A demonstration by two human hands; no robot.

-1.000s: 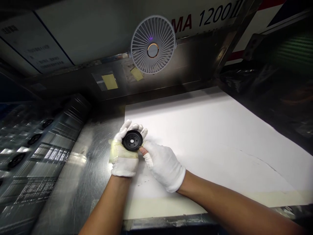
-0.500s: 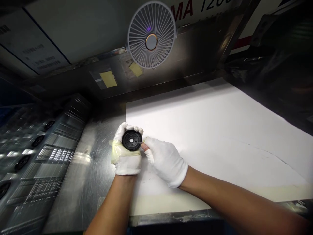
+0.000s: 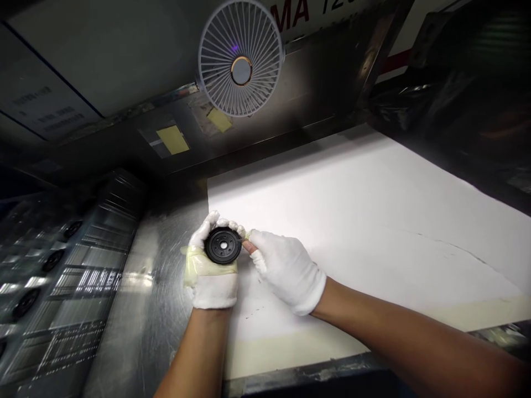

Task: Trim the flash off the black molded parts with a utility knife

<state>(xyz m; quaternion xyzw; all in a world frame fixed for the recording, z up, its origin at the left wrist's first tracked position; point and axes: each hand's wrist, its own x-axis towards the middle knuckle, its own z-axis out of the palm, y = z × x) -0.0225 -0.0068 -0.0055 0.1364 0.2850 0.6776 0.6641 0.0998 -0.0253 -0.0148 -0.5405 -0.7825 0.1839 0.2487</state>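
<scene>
Disc [image 3: 224, 255], black and round, lay in my left hand [image 3: 211, 279], face toward me. My gloved fingers curled behind it to the far rim, thumb along its left side. It was held above the surface [image 3: 143, 309], roughly over the left edge of the paper [image 3: 352, 232]. My right hand [image 3: 288, 271] was pinched on a thin tool [image 3: 240, 240], its tip at the disc's right rim; whether it touched there, I could not make out. My hands were close together, each gripping its own thing.

I judged the disc light and stiff, probably moulded plastic, and unlikely to bend in my palm. Its dark face had a slight sheen, so I guessed it could slip a little against cloth, and the finish might scratch. The rim seemed the best hold, leaving the holed middle free. The tool looked slim enough to need a fingertip pinch, and my bare thumb tip likely gave a surer grip than fabric.
</scene>
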